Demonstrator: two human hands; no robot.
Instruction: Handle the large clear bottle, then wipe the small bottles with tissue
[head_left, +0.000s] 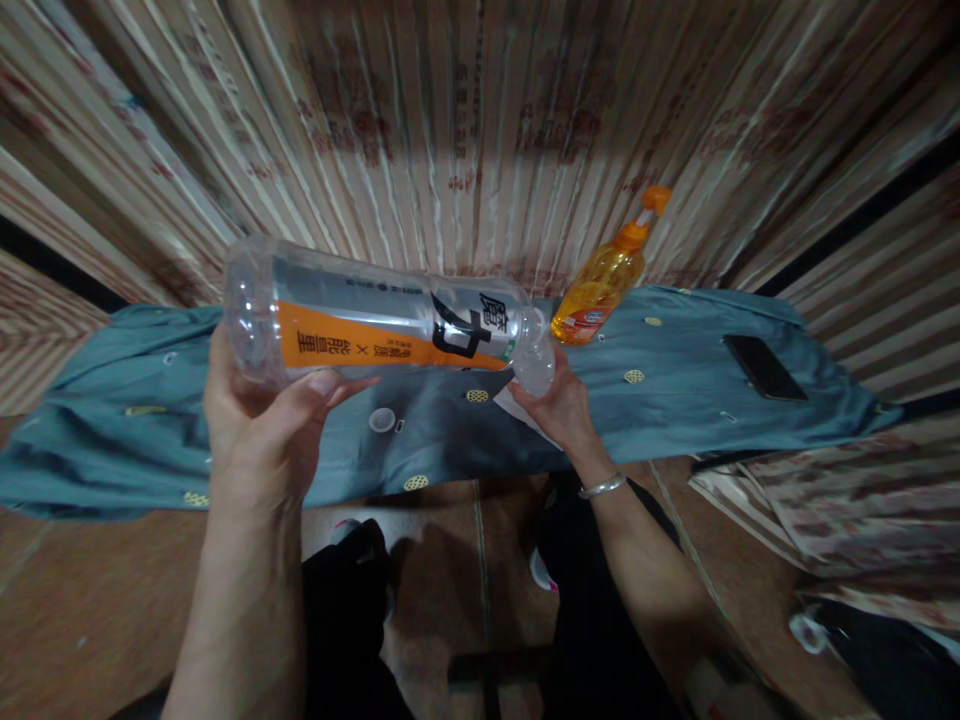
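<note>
The left hand [262,420] grips the base end of a clear plastic bottle [397,320], thumb along its near side, and the bottle lies on its side in the air above a blue-green cloth [360,465]. Its label, silver and orange with bold black characters, faces up. The right hand [559,405], a silver bangle [602,487] on its wrist, is at the bottle's neck end, beside a white sheet [525,412] (the neck hides the fingertips, so I cannot tell how firmly they close, or on what). Beyond that hand, 1 orange pump bottle [600,285] stands on the cloth, and 1 dark phone [763,367] lies farther right. Behind everything hangs a pleated, patterned curtain [450,130].
</note>
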